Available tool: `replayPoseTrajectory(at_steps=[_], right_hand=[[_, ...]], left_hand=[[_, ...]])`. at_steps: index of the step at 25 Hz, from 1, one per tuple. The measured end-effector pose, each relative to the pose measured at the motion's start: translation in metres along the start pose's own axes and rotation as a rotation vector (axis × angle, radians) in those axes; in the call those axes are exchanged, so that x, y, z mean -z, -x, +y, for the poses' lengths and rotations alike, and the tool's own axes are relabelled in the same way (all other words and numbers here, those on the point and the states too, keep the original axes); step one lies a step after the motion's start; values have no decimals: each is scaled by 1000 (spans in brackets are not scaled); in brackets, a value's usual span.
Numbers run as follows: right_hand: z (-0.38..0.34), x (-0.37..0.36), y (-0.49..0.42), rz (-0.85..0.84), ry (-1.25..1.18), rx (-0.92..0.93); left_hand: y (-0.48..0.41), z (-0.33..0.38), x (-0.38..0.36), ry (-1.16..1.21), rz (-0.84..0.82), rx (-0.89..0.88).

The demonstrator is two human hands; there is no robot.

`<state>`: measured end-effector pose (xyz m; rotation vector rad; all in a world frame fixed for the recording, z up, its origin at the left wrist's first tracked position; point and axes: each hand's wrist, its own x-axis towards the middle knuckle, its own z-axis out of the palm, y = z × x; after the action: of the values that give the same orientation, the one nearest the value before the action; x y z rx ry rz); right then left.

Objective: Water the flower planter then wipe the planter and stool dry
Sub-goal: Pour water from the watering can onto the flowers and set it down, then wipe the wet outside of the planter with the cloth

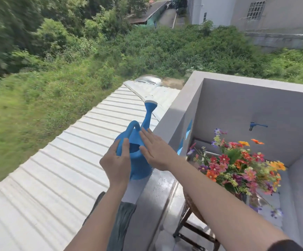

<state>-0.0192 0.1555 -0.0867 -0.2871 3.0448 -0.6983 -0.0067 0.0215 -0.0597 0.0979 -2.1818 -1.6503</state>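
A blue watering can (139, 165) stands upright on the wet top of a low grey wall (158, 189), its spout pointing away and up. My left hand (117, 163) is curled around the can's left side, with fingers on its rim. Flat against the can's right side lies my right hand (156, 151), its fingers straight and apart. To the right and lower, a woven planter (192, 203) full of bright flowers (237, 165) sits on a dark stool (187, 227). A grey cloth (121, 220) hangs over the wall under my left forearm.
Beyond the wall is a drop to a white corrugated roof (56, 169) and green scrub. Grey walls enclose the corner around the planter, and a blue tap (255, 125) sticks out of the far one. The floor by the stool looks wet.
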Motion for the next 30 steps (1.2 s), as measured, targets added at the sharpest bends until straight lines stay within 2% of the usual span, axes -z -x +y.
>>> replayPoseTrajectory(at_steps=[7, 11, 16, 18, 20, 23, 25, 28, 30], right_hand=[[21, -26, -3, -50, -49, 6], [27, -28, 3, -17, -72, 9], [25, -21, 8, -6, -39, -25], [21, -24, 16, 95, -161, -100], [9, -35, 32, 259, -378, -248], [-24, -75, 72, 417, -601, -533], [-48, -104, 95, 350, -594, -612], [-69, -134, 109, 153, -517, -580], [-72, -142, 105, 108, -463, -558]], left_hand=[[15, -37, -21, -8, 44, 71], [26, -35, -25, -37, 48, 26], [30, -22, -17, -149, -86, 38], [30, -22, -6, -136, -166, 41], [29, -29, 12, -106, -175, 90], [32, -65, 47, -271, -186, 145], [33, -98, 66, -467, -295, 161], [40, -133, 79, -741, -497, 225], [46, -145, 82, -846, -560, 236]])
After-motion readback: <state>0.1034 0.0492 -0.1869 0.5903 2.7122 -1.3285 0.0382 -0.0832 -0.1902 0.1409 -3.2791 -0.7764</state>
